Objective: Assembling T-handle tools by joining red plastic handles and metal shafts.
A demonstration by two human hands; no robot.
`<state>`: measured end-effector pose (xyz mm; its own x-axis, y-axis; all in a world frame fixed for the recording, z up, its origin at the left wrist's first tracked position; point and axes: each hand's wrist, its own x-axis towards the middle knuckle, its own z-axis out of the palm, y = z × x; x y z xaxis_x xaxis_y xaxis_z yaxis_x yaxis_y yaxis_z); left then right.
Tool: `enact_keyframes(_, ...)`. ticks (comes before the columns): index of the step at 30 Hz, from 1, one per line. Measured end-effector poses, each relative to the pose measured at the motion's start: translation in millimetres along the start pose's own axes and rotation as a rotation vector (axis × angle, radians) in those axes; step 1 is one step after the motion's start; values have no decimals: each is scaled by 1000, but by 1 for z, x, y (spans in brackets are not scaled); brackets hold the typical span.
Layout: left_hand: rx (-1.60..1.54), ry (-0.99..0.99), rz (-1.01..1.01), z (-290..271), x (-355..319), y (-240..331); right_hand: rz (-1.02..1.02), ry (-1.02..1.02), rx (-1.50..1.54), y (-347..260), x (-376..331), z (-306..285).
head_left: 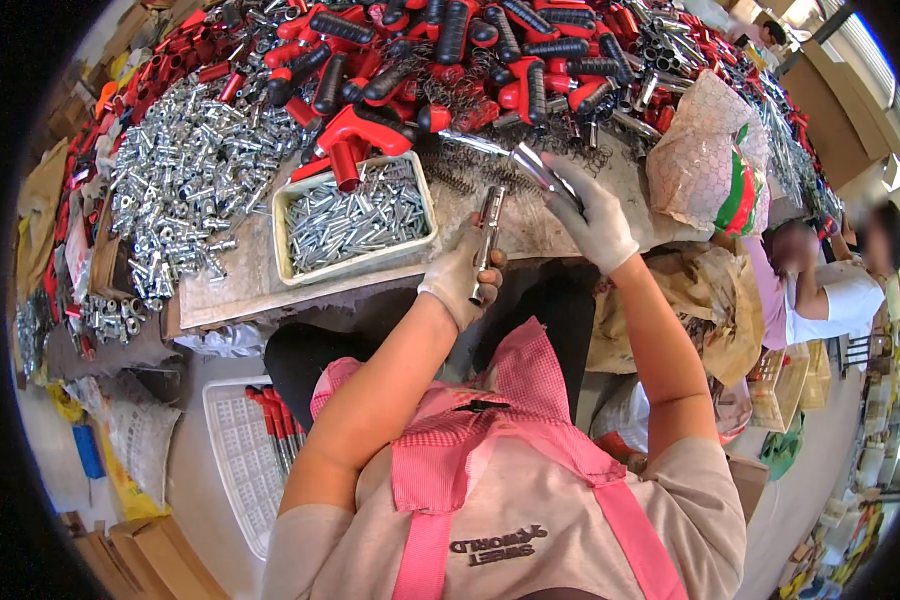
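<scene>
My left hand [457, 272], in a white glove with bare fingertips, is closed around a slotted chrome metal tube [491, 215] that stands nearly upright above the table's front edge. To its right, my right hand [592, 215], also gloved, grips a short shiny metal sleeve [536, 167], tilted up to the left. The two parts are apart. Beside my left hand sits a cream plastic tub [283, 262] full of small silver pins [355, 222]. A red-and-black handle [362, 138] leans over the tub's back rim. Loose coil springs [452, 180] lie behind my hands.
Red-and-black handles [452, 35] are heaped at the back, silver fittings [185, 150] at the left. A patterned sack [705, 150] rests on the right. Below the table stands a white crate [235, 440] with red-handled tools. Another person [835, 290] sits at the far right.
</scene>
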<state>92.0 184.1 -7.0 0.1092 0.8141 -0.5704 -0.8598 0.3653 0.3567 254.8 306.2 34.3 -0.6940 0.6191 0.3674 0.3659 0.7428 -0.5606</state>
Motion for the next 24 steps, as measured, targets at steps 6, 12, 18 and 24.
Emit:
enact_keyframes(6, 30, 70, 30, -3, -4, -10, 42, -237, -316, -10, 0, 12)
enact_keyframes(12, 92, 74, 70, 0, -9, -13, 74, -196, -128, -1, -15, 35)
enact_keyframes(18, 126, 67, 100, -3, -8, -16, -200, 211, 157, -12, 8, 9)
enact_keyframes(24, 197, 36, 95, -7, -4, -13, 17, -208, -517, -9, 16, 1)
